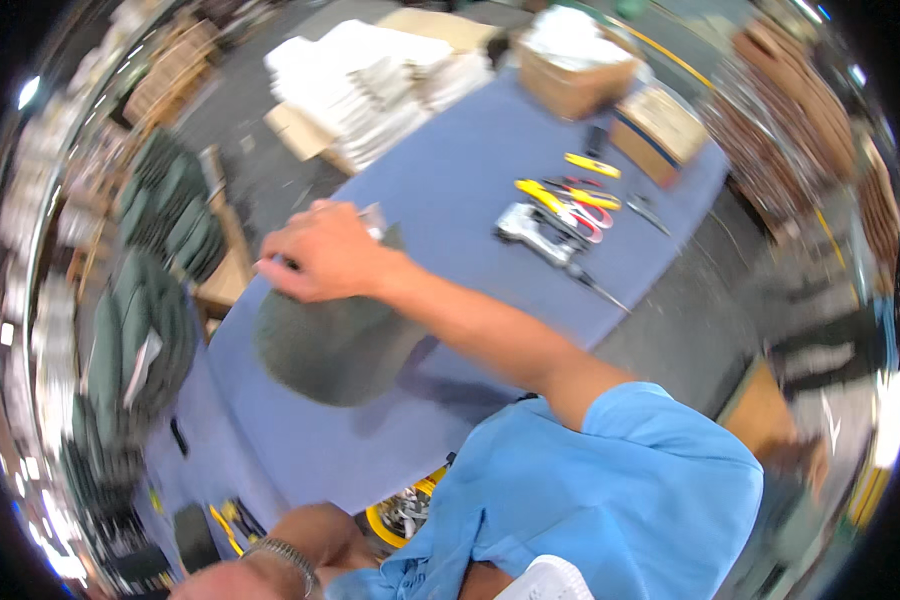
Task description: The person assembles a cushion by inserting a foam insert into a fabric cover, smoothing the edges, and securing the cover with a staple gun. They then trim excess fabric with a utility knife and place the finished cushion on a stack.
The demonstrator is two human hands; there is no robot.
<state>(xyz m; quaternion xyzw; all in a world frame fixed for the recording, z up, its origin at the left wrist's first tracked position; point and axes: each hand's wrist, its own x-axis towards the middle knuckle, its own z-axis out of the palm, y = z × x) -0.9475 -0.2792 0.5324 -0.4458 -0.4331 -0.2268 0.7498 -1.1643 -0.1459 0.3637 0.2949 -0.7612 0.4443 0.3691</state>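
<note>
A dark green rounded padded piece (335,355), like a small upholstered cushion, lies on the blue-covered table (440,130). My right hand (325,250) is over its far edge with the fingers curled. A small dark bit shows between thumb and fingers, too blurred to name. Beside the knuckles is a small white tag-like patch (373,220). My left hand (220,580), below a metal-banded wristwatch (288,556), is low at the left and partly cut off by the picture's edge; its fingers are hidden. Near it is another dark padded piece (195,540).
A staple gun (540,235), red-handled scissors (582,222) and a yellow cutter (592,165) lie on the table's right. Cardboard boxes (660,130) stand behind them. White sheets (370,80) are stacked beyond the table, green cushions (140,330) at left. A yellow-rimmed bucket (385,525) holds metal pieces.
</note>
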